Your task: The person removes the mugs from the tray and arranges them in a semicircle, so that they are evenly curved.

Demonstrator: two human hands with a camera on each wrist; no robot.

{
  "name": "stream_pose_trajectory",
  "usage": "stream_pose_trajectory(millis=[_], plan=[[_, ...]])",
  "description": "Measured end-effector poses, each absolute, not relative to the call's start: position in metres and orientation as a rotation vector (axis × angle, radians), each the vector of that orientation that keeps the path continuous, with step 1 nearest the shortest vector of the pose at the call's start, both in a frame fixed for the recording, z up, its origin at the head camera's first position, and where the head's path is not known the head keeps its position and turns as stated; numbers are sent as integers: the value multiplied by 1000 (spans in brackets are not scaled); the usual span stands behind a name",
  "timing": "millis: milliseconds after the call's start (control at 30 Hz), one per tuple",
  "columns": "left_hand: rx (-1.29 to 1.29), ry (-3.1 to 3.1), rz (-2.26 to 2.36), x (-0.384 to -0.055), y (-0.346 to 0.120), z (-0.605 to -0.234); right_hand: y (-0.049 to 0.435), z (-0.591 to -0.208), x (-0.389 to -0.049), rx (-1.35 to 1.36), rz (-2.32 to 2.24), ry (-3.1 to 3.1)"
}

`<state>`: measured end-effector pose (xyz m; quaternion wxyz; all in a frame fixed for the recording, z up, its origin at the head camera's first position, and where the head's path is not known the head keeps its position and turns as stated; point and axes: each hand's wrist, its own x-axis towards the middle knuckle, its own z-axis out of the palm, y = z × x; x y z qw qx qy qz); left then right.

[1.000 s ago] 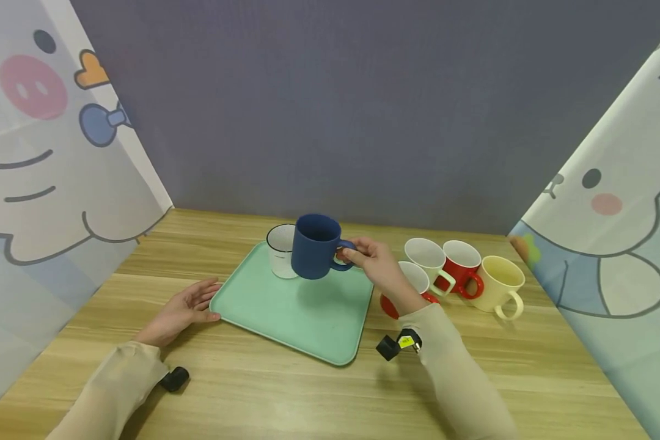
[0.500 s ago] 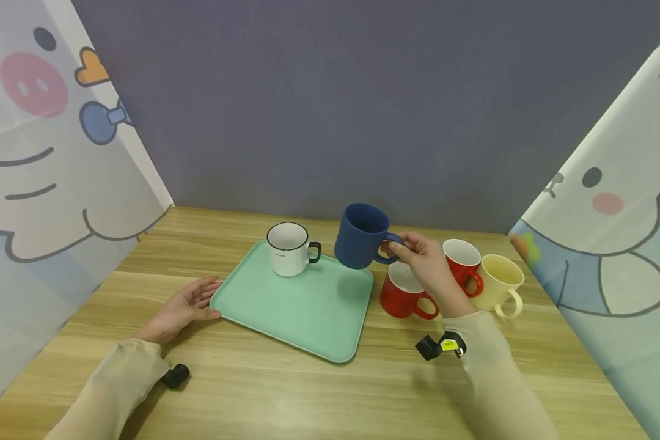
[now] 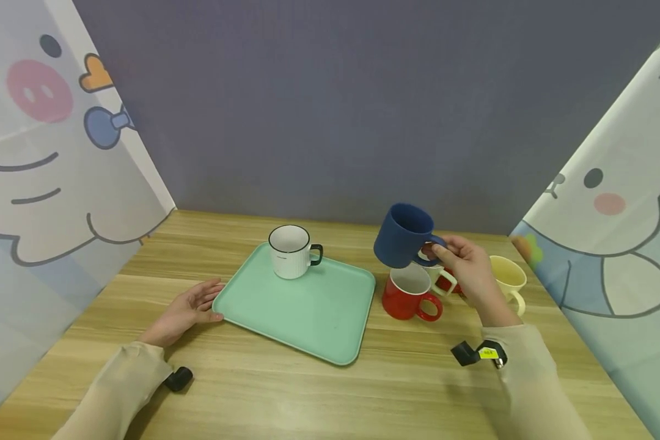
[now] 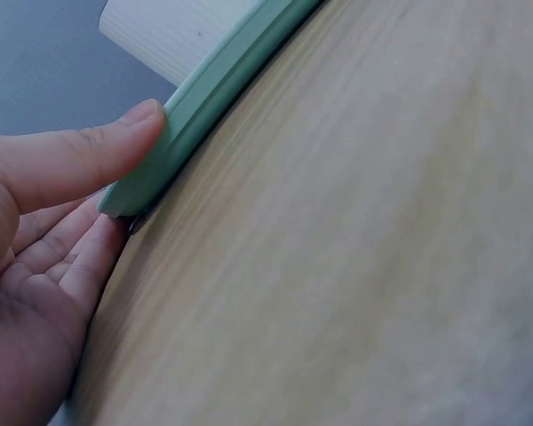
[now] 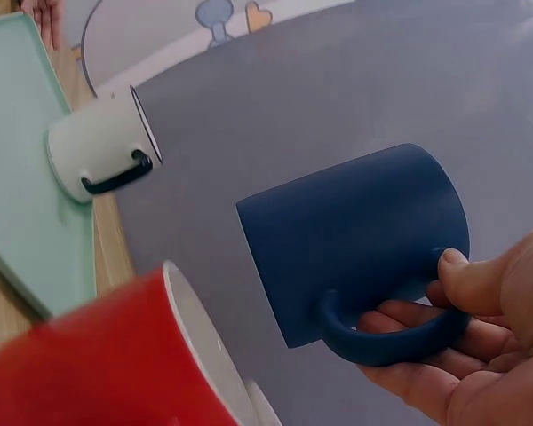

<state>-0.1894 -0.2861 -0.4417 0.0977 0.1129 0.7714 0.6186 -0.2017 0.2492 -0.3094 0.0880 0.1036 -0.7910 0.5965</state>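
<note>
By its handle, my right hand [image 3: 467, 269] holds a dark blue mug [image 3: 398, 241] up in the air, above and behind a red mug [image 3: 404, 302]. The mug tilts a little, its handle toward the right. In the right wrist view, my thumb presses on the top of the blue handle [image 5: 395, 346] and fingers pass through it. My left hand [image 3: 184, 311] lies at the near left corner of the mint-green tray [image 3: 308, 330], fingers extended. In the left wrist view, the thumb [image 4: 89, 160] touches the tray's outer edge [image 4: 173, 151] and the other fingers lie by its corner.
A white mug [image 3: 289, 260] with black rim and handle stands at the tray's back left. Right of the tray, a pale mug [image 3: 447, 282], another red mug partly hidden by the right hand, and a yellow mug [image 3: 507, 272] stand together. A grey panel [image 3: 330, 110] rises behind.
My right hand has carried the blue mug rightward, from over the tray beside the white mug to above the red mug. The left hand has stayed at the tray's corner.
</note>
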Motion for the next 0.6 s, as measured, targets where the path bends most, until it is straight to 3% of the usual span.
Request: stream_pose_trajectory(millis=[600], plan=[[327,2290,1833,-189,-286,-442,326,-315,-178,290,1914,-2091]])
